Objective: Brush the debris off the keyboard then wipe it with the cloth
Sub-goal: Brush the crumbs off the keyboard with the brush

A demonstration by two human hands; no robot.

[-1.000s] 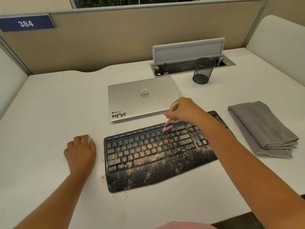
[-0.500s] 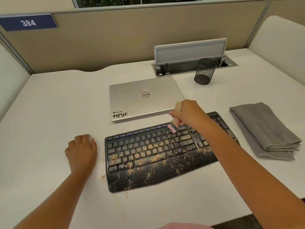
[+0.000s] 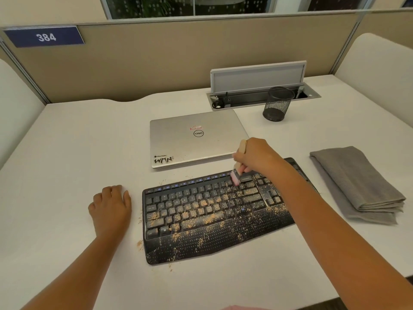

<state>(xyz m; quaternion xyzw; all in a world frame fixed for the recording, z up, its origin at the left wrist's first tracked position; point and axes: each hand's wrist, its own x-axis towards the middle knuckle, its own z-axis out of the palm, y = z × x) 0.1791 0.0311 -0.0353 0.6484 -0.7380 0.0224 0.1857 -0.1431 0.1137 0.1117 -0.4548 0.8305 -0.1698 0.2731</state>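
Right hand: the right hand (image 3: pixel 254 156) is gripping a small brush (image 3: pixel 238 163) by its pale wooden handle, fingers curled round it; the pinkish bristles are touching the upper key rows, right of centre
Left hand: the left hand (image 3: pixel 110 208) is resting on the white desk (image 3: pixel 73 153) just beside the keyboard's left edge, holding nothing; its fingers are lying loosely curled
Keyboard: the black keyboard (image 3: pixel 214 211) is lying near the desk's front edge, angled slightly; tan debris (image 3: pixel 202 203) is lying across the keys and the palm rest, with a few crumbs sitting on the desk at its left side
Cloth: the folded grey cloth (image 3: pixel 357 184) is lying to the right of the keyboard, apart from it
Behind: a closed silver laptop (image 3: pixel 196 139) is sitting just beyond the keyboard; a black mesh cup (image 3: pixel 278 104) is standing farther back to the right
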